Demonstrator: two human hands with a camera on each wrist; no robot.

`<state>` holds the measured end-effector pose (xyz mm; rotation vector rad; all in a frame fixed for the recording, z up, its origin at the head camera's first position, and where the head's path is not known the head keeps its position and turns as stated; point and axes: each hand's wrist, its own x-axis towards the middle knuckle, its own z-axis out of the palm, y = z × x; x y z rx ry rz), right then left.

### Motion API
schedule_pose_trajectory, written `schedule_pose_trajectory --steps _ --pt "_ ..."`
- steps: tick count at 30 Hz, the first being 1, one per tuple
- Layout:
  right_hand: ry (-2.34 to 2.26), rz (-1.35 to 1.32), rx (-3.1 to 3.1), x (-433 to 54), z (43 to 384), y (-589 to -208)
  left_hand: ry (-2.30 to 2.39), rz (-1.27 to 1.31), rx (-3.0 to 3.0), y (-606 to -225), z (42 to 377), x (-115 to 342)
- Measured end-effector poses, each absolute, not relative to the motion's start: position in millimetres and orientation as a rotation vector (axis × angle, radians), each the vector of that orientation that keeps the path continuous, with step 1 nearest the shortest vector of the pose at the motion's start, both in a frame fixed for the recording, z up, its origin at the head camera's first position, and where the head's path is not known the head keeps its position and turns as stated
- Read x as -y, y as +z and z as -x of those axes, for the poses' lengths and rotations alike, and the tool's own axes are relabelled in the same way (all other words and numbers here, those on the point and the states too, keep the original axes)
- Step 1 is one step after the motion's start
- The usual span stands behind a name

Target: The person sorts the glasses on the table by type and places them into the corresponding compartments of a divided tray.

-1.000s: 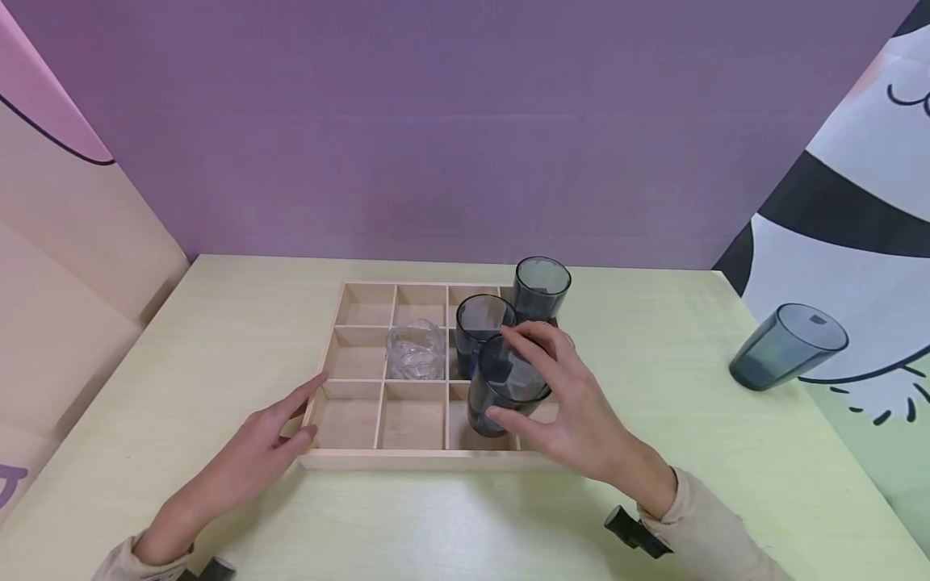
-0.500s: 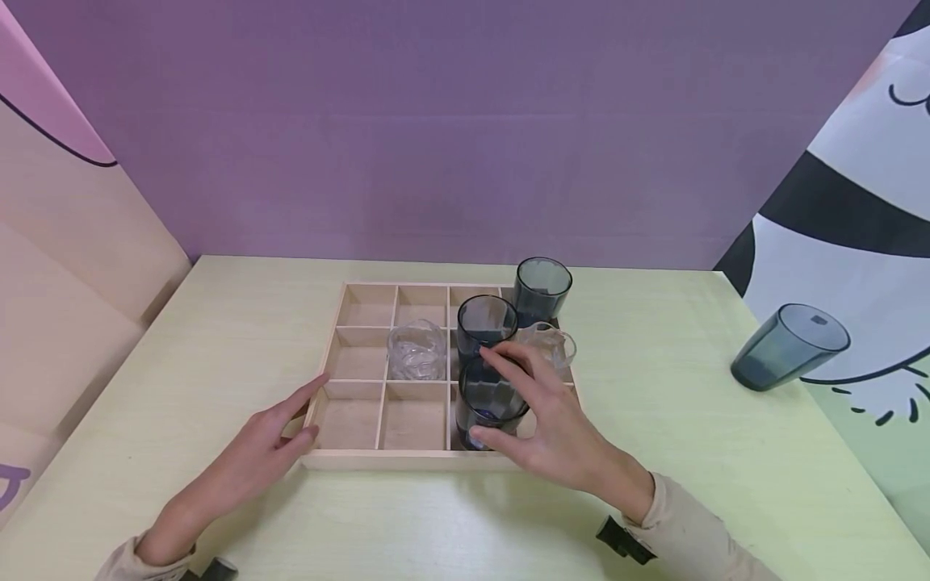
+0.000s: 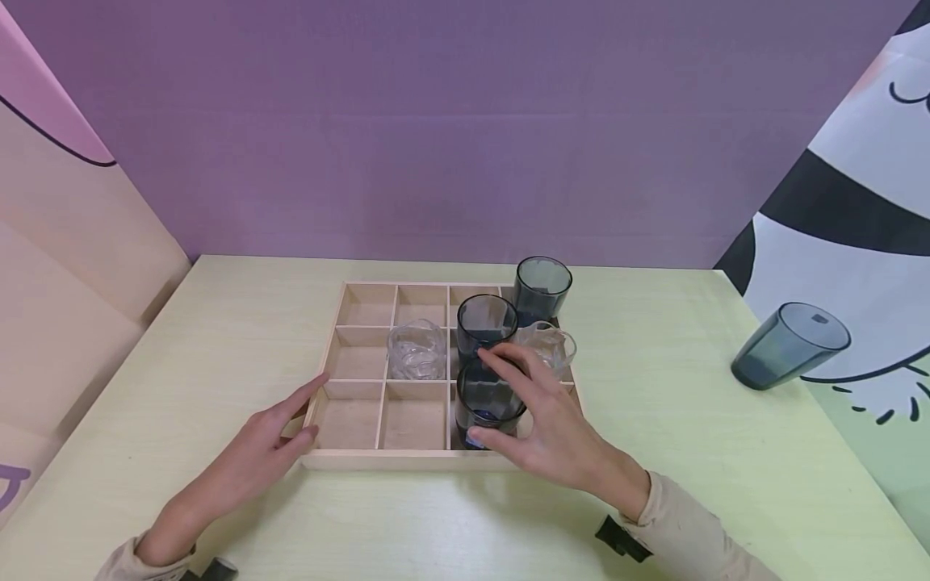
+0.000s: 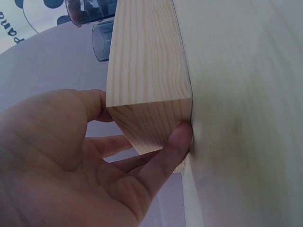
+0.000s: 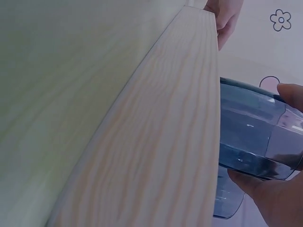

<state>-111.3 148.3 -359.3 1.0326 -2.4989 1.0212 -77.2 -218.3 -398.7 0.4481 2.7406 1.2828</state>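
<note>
In the head view my right hand (image 3: 541, 415) holds a dark grey-blue drinking glass (image 3: 485, 395) by its rim, thumb near me and fingers beyond. The glass stands upright in the front row of a divided wooden tray (image 3: 407, 460), third compartment from the left. In the right wrist view this glass (image 5: 251, 127) shows behind the tray's front wall, thumb and finger on it. My left hand (image 3: 257, 452) rests on the tray's left wall; the left wrist view shows its fingertips touching the corner (image 4: 151, 123). Behind the held glass stands another dark glass (image 3: 485, 319).
A clear glass cup (image 3: 416, 351) sits in the middle row, and a clear handled cup (image 3: 555, 347) at its right end. A dark glass (image 3: 542, 286) stands at the back right corner. Far right, one more dark glass (image 3: 790, 347) stands apart on the table (image 3: 654, 387).
My right hand has moved left and toward me, lowering the dark glass into the front compartment. Over the last half second it has stayed nearly still. My left hand has not moved.
</note>
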Motion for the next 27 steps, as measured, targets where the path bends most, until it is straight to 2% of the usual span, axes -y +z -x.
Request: schedule_pose_trajectory --steps 27 --pt "0.964 -1.000 2.593 -148.2 111.8 -360.1 1.302 -0.462 -2.719 -397.0 76.4 218.3"
